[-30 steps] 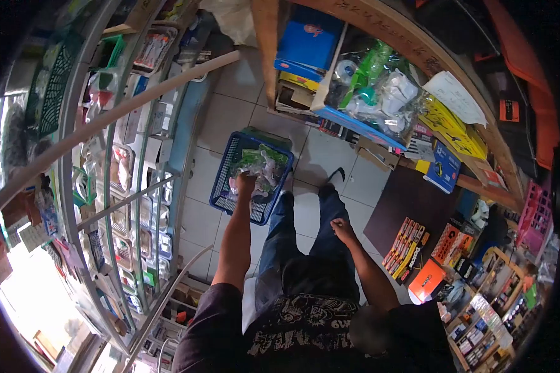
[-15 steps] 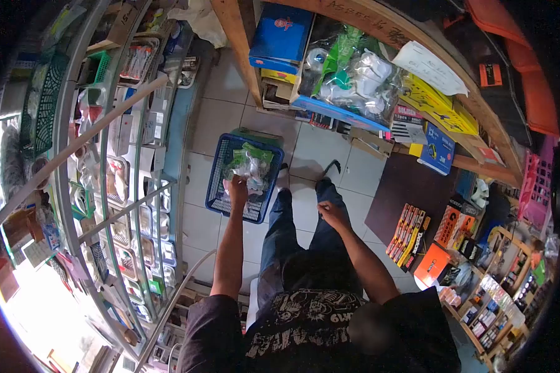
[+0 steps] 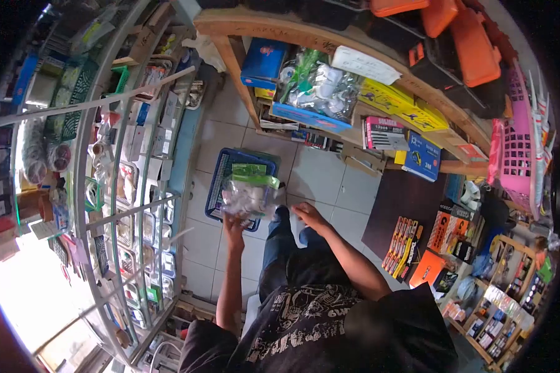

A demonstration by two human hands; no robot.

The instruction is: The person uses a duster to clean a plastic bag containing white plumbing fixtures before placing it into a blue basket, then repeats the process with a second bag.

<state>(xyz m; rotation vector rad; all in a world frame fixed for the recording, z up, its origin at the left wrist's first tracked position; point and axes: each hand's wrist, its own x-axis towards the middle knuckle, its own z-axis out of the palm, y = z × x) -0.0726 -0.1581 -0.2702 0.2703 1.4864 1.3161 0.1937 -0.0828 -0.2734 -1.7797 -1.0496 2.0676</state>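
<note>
My left hand [image 3: 233, 225] is closed on the lower edge of a clear plastic bag [image 3: 250, 193] with a green top and pale contents that I cannot make out. The bag is above a blue plastic basket [image 3: 213, 186] on the tiled floor, hiding much of its inside. My right hand [image 3: 310, 216] is just right of the bag, above my knee, its fingers partly bent and apart with nothing visible in them. Between that hand and the bag there is a small gap.
To the left runs a glass-fronted shelf [image 3: 124, 186] with trays of small goods. A wooden shelf [image 3: 280, 28] ahead bears a blue box [image 3: 311, 117] of similar clear bags. On the right, a dark brown board [image 3: 404, 196] lies near red-and-yellow boxes [image 3: 403, 247] and a pink basket [image 3: 518, 146].
My left hand has lifted the bag out of the basket and toward me. My right hand has moved left, closer to the bag. The head view has shifted slightly.
</note>
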